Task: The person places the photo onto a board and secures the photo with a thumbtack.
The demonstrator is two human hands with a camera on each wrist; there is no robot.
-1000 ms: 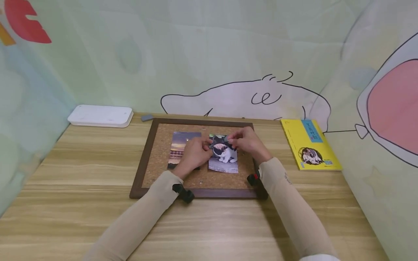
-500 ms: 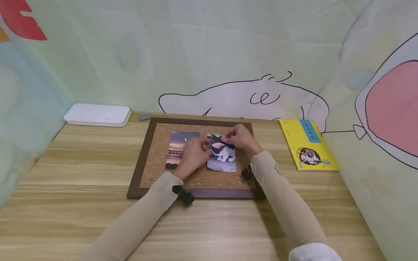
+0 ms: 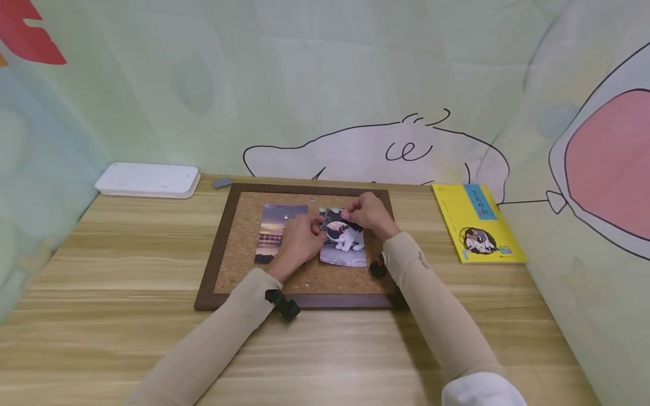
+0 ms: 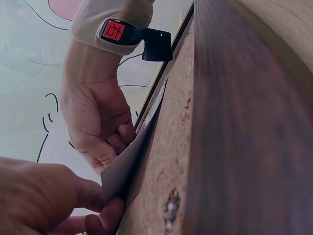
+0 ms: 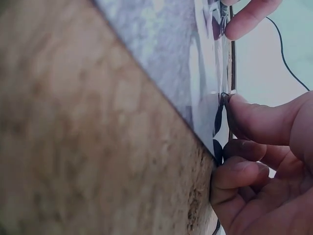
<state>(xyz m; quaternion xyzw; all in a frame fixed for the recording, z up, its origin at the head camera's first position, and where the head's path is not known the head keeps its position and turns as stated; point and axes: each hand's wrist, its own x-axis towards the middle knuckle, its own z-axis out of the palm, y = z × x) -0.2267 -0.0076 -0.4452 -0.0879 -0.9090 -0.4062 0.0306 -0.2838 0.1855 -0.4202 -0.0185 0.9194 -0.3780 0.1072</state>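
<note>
On a brown-framed cork board, a cat photo lies right of a sunset photo. A silver thumbtack shows near the top of the sunset photo. My left hand pinches the cat photo's left edge between thumb and finger. The left wrist view shows the photo's sheet bowed up off the cork there. At the photo's upper part, my right hand has its thumb and fingertips pinched together. A small dark grey piece shows by the right thumb; its kind is unclear.
Loose silver tacks sit on the cork, one near the top and one near the bottom. A white case and a small grey block lie at the back left. A yellow book lies right; a printed cloth wall stands behind.
My right hand has shifted left along the upper part of the cat photo. The left hand keeps its pinch on the photo's left edge. The head view has shifted slightly.
</note>
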